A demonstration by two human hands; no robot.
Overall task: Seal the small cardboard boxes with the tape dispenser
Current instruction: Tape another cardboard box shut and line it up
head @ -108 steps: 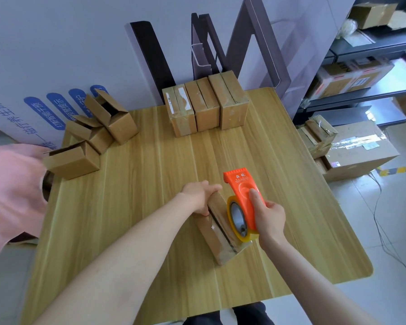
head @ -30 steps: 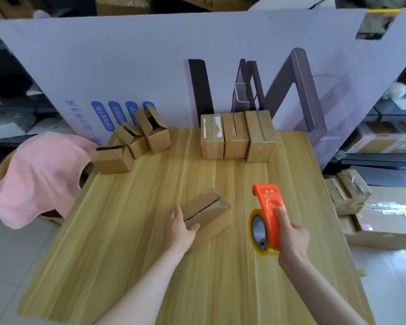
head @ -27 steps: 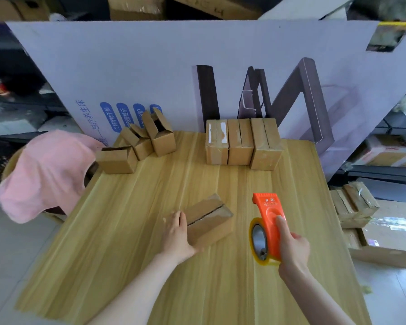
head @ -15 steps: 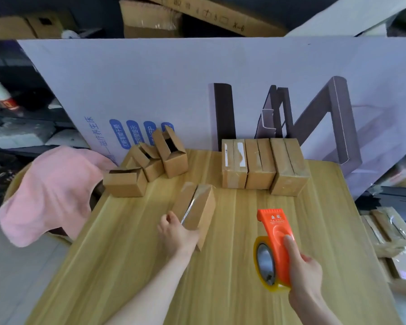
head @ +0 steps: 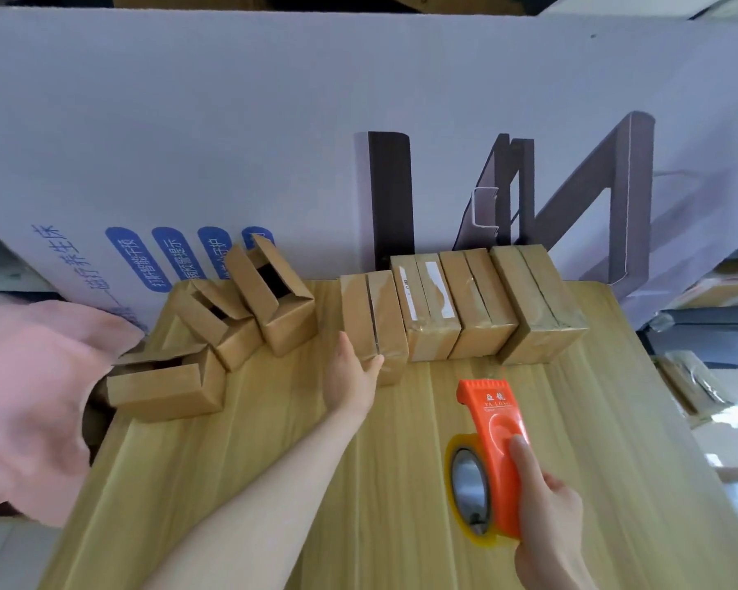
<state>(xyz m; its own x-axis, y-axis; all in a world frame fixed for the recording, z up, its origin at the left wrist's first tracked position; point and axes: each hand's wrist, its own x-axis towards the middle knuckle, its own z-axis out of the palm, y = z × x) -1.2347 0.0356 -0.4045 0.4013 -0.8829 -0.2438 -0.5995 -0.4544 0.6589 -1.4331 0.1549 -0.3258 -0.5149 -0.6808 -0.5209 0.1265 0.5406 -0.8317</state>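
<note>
Fingers [head: 342, 349] of the left hand [head: 350, 376] lie flat against the taped box [head: 373, 330] at twelve o'clock, right hand [head: 546, 517] grasping the orange tape dispenser [head: 493, 445].

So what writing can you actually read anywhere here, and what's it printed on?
"磁疗养生床": blue, sideways on the white cardboard panel.
"打鼾智能干预": white, in the leftmost blue oval there; the other ovals are blurred or partly hidden.
"YA L...": white on the orange tape dispenser, rest blurred; the two characters above it are unreadable.
Dark print on the white label of a sealed cardboard box: too small to read.
</note>
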